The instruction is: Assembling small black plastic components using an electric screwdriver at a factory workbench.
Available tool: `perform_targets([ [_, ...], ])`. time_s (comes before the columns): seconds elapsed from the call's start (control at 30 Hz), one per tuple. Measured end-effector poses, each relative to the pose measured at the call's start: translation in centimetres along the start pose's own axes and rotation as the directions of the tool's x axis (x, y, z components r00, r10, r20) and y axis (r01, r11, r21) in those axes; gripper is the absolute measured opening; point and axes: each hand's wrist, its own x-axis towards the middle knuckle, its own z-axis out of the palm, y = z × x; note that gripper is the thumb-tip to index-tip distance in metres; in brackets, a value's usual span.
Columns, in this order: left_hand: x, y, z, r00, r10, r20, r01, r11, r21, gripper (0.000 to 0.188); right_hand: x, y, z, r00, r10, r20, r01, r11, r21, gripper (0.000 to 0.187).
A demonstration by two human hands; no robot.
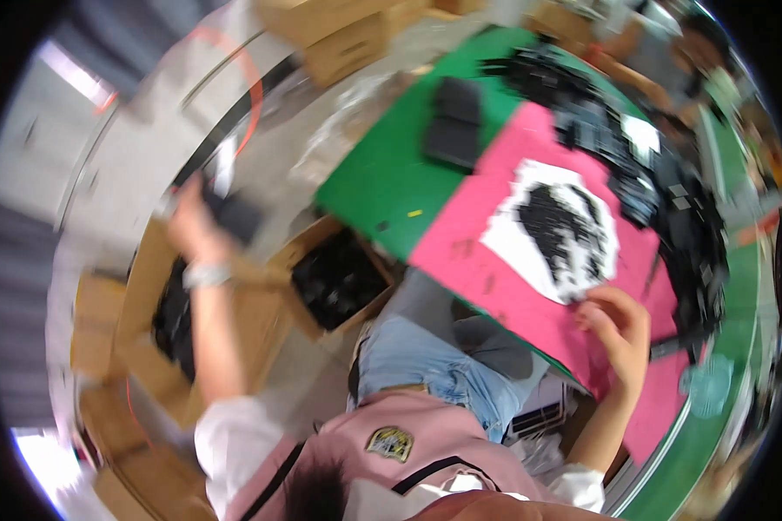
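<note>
My left hand (195, 227) is stretched out to the left, above the cardboard boxes, and smeared by motion. A dark grey, flat rectangular piece (236, 217) shows at its fingers, seemingly in its grip. On the right, my right hand (617, 330) hovers over the pink sheet (460, 256) with its fingers curled and thumb and forefinger close together. Whatever may be between them is too blurred to make out. Just beyond those fingertips lies a white sheet (514, 233) covered with small black bits (552, 221).
A stack of dark rectangular pieces (454, 122) stands on the green table (374, 178). Black parts (682, 234) are heaped along its far right side. An open carton (339, 278) of black pieces and another box (139, 334) sit at left. Another person (639, 61) is at upper right.
</note>
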Motion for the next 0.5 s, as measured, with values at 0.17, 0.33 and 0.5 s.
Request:
perform_targets([
  [0.17,14.6,-0.2,-30.3,0.827,0.56,-0.047,-0.115,0.25,0.961,0.061,1.9,-1.8,0.6,0.975,-0.195,0.106,0.213,0.955,-0.205,0.018],
  [0.33,18.0,-3.9,-30.7,0.978,0.206,0.025,-0.024,-0.005,1.0,0.057,4.1,-4.3,-1.5,0.921,-0.388,-0.026,0.268,0.684,-0.678,0.022],
  [0.5,16.0,-6.8,-14.1,0.791,0.522,0.319,-0.569,0.436,0.697,0.026,11.6,0.1,-9.8,0.709,-0.618,-0.339,-0.22,0.263,-0.939,0.043],
])
